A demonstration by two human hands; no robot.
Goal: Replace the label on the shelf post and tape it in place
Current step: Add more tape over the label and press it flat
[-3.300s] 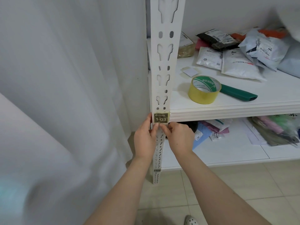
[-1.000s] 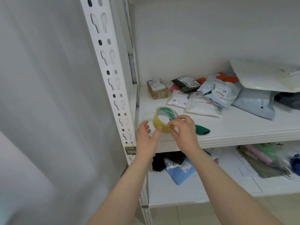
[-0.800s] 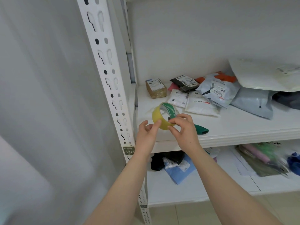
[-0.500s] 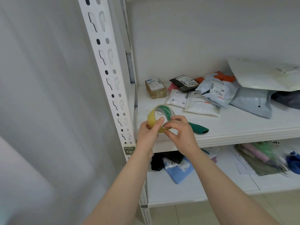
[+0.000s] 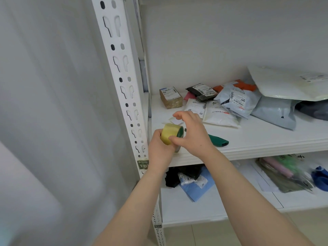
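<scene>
Here, a yellow tape roll (image 5: 170, 133) is held tight in the left hand (image 5: 160, 150), just above the front edge of the shelf (image 5: 262, 139) near its left corner. The roll is pinched by the right hand (image 5: 192, 134), thumb on its side. The green label (image 5: 143, 164) is stuck on the shelf post (image 5: 124, 82), just left of the left wrist.

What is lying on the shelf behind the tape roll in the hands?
Behind the tape roll lie a small white paper slip, a taped brown box and white mailer bags. The right hand covers part of the slip.
</scene>
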